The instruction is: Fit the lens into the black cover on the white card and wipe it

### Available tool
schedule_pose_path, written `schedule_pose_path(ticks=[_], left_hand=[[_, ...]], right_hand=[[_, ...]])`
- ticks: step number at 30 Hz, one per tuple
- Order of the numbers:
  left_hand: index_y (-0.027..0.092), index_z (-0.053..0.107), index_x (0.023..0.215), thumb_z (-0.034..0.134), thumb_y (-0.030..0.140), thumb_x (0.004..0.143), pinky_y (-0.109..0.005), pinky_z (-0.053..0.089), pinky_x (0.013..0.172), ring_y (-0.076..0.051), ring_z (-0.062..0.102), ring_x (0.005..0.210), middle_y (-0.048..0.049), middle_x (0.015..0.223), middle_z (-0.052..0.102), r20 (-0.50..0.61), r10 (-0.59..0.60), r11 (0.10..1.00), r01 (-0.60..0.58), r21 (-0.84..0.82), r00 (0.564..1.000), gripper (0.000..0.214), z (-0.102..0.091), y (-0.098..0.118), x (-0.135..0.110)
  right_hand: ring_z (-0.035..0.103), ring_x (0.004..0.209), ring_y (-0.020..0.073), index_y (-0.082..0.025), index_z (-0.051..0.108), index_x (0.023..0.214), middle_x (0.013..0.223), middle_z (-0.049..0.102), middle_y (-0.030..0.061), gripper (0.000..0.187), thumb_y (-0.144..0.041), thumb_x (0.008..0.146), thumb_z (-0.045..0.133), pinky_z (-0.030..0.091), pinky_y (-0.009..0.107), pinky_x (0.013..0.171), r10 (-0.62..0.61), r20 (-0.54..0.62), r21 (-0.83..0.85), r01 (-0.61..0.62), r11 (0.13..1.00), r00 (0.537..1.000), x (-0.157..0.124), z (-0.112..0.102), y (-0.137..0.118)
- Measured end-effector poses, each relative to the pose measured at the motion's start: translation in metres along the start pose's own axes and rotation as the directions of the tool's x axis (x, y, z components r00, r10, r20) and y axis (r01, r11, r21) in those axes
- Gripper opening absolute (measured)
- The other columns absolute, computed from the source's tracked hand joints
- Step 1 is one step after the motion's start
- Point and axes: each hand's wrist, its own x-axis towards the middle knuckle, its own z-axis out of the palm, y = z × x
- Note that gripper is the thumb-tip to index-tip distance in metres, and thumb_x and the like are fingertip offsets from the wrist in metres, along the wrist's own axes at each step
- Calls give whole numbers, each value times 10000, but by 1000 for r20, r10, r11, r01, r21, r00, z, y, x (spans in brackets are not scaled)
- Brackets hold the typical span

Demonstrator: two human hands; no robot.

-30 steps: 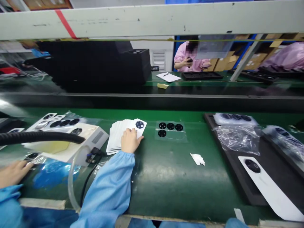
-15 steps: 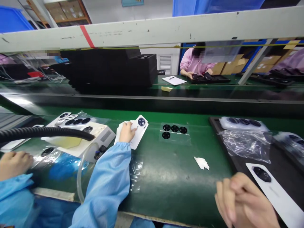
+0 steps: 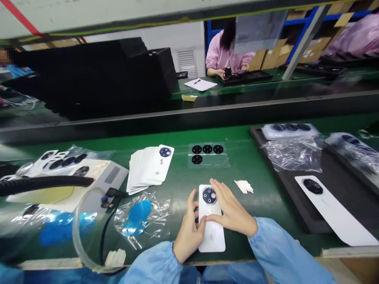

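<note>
A white phone back panel (image 3: 212,240) with a dark round camera print lies upright in front of me on the green bench. My left hand (image 3: 189,230) grips its left edge, the thumb resting over the face. From the other side my right hand (image 3: 232,211) holds the panel, fingers along the right edge and thumb across the middle. Beyond my hands, a clear sheet (image 3: 217,161) carries several black camera discs. To the left, several similar white panels (image 3: 148,169) are fanned in a stack. A crumpled white scrap (image 3: 244,186) lies right of my right hand.
On the left are a white box device (image 3: 114,173), a black ribbed hose (image 3: 47,183) and a plastic bag with blue film (image 3: 139,217). A dark tray (image 3: 310,221) at right holds bagged parts and a long white panel (image 3: 334,209). A co-worker (image 3: 220,51) sits across.
My left hand has come from the panel stack to the bench in front of me. My right hand has moved left, and both now hold a white panel. The view has shifted.
</note>
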Motion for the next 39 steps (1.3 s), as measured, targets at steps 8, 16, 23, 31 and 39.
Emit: schedule_pose_path(ticks=[8,16,23,31,39], left_hand=[[206,535,1120,494,249,914,-299,506,693,-178,585,793,-33,904,550,46,240,721,-210,660,970,214,-27,21,41],[189,567,844,570,216,879,-230,463,631,-125,557,685,17,761,531,164,298,712,-333,618,940,45,-22,12,90],[186,583,874,517,161,891,-211,463,650,-110,574,715,8,826,550,256,278,667,-378,642,926,72,-29,18,89],[217,559,843,514,167,891,-217,448,629,-111,605,724,29,872,593,348,213,547,-406,732,913,82,-30,25,98],[178,515,871,413,122,908,-293,376,499,-214,578,768,-63,906,566,326,192,305,-372,877,926,122,-12,28,85]], right_hand=[[222,1430,254,-139,-8,1509,1542,243,164,1190,-510,687,769,205,481,1183,-58,47,-152,65,986,997,-2,15,15],[240,1423,274,-143,-36,1513,1536,256,174,1201,-508,695,765,247,507,1164,-101,19,-189,102,977,995,-3,15,15],[237,1424,268,-152,-38,1513,1537,260,163,1218,-494,680,783,238,496,1172,-100,11,-172,100,980,995,-3,15,15],[346,1356,288,-181,-48,1514,1489,328,165,1280,-446,626,835,373,449,1098,12,-16,-46,-13,999,1000,-4,14,11],[350,1358,314,-203,-165,1495,1519,291,167,1357,-482,617,832,337,493,1120,28,-4,-105,-28,994,1000,-4,15,9]])
